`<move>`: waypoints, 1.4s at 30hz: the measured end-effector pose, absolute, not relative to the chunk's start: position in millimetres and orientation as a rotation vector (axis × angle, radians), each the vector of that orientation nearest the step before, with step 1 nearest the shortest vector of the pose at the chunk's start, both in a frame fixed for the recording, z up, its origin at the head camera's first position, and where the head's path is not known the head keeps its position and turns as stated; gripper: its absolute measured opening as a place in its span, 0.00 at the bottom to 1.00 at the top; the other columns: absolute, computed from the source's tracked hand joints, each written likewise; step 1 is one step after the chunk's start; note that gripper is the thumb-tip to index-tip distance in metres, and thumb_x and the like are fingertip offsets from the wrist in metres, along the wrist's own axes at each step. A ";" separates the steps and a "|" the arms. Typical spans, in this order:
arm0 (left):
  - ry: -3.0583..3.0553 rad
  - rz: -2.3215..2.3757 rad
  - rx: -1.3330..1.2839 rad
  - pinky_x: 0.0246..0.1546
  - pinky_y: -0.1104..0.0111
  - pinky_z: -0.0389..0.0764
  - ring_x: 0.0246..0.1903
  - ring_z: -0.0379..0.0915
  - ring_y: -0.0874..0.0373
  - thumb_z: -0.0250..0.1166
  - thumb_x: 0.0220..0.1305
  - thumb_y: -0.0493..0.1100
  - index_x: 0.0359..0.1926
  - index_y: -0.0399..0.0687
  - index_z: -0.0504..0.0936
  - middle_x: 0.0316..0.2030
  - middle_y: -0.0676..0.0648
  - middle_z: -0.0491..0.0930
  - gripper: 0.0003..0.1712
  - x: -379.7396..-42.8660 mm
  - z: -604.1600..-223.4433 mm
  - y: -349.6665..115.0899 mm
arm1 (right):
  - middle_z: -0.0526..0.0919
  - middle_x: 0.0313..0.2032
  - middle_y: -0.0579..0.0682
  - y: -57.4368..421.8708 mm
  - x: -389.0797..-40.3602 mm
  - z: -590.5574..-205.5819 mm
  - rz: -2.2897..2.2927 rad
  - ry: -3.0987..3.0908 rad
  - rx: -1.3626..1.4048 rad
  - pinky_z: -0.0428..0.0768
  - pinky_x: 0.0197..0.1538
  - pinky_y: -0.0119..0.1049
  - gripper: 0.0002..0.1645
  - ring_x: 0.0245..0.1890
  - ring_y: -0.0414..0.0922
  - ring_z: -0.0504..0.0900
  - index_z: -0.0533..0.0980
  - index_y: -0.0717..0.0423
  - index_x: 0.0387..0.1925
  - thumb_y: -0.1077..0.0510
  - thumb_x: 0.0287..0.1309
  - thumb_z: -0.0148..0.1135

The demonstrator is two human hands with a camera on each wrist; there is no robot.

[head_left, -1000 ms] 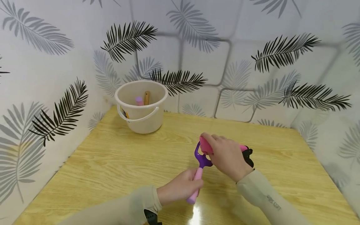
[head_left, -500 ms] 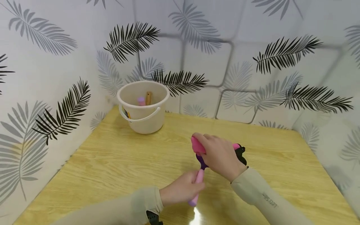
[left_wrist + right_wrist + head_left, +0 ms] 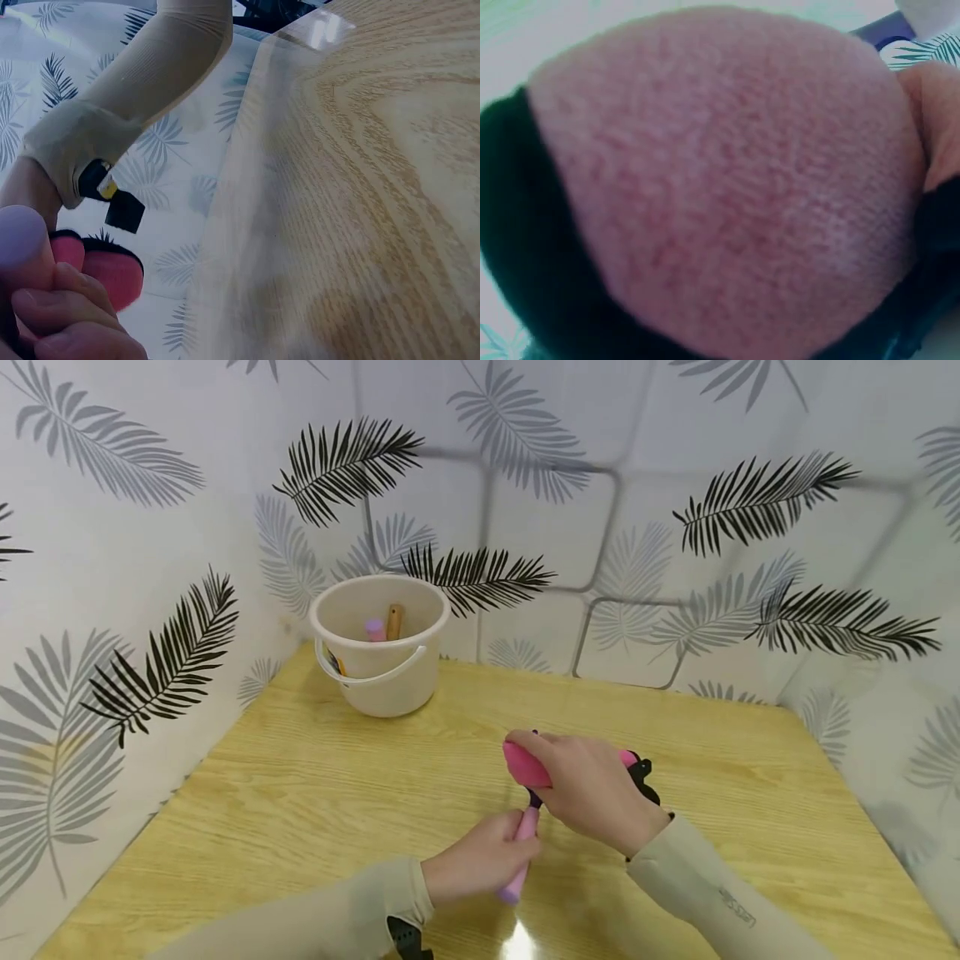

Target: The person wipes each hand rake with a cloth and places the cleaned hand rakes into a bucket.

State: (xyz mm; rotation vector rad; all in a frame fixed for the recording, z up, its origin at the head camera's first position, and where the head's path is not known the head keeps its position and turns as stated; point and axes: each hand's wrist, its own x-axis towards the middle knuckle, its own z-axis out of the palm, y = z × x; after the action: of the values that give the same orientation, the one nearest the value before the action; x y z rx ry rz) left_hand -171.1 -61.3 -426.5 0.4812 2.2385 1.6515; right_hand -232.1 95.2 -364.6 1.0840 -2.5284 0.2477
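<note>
My left hand [image 3: 476, 860] grips the pink handle of a Y-shaped peeler [image 3: 513, 887], tilted with its purple head away from me. The handle's lilac end [image 3: 21, 240] shows large in the left wrist view. Over the peeler's head, my right hand [image 3: 596, 785] holds a fuzzy pink sponge pad [image 3: 525, 767] with black edging. That pad [image 3: 727, 180] fills most of the right wrist view, with a bit of purple behind it. Pink and black parts stick out beyond the right hand's far side. The pad and hand hide most of the purple head.
A cream bucket [image 3: 390, 685] with a handle stands at the back left of the wooden table [image 3: 360, 768]. Inside are a lilac-and-pink handle end [image 3: 375, 630] and a wooden handle [image 3: 394, 622]. Leaf-patterned walls close in the table at the back and sides.
My right hand has moved left with the pink sponge pad, over the peeler's purple head, which showed plainly a second ago. The left hand keeps its hold, nearly in place.
</note>
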 end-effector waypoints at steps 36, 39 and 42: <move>2.229 1.702 0.518 0.10 0.73 0.67 0.09 0.68 0.61 0.51 0.63 0.41 0.31 0.44 0.69 0.11 0.53 0.70 0.06 -161.5 -426.4 -53.9 | 0.79 0.26 0.44 93.0 -226.4 -373.6 0.246 -2.417 1.046 0.72 0.17 0.35 0.31 0.22 0.41 0.76 0.73 0.48 0.54 0.63 0.43 0.66; 2.233 1.723 0.496 0.10 0.74 0.67 0.08 0.68 0.61 0.52 0.62 0.42 0.30 0.44 0.71 0.10 0.53 0.70 0.07 -163.8 -427.6 -53.2 | 0.81 0.28 0.44 102.8 -226.0 -370.4 0.219 -2.513 1.008 0.74 0.18 0.36 0.33 0.23 0.41 0.76 0.73 0.49 0.55 0.63 0.42 0.66; 2.235 1.759 0.449 0.09 0.74 0.67 0.08 0.67 0.62 0.53 0.61 0.41 0.30 0.44 0.71 0.10 0.53 0.70 0.05 -165.3 -428.8 -53.8 | 0.81 0.28 0.43 112.0 -227.9 -369.1 0.194 -2.601 0.966 0.73 0.16 0.36 0.33 0.20 0.40 0.74 0.73 0.48 0.55 0.64 0.42 0.65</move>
State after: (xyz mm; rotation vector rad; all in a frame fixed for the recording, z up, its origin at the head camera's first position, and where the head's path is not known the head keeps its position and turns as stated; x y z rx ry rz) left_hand -165.3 -53.8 -428.8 0.4493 2.2346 1.7593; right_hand -227.9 112.0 -369.1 0.9664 -2.6006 0.1944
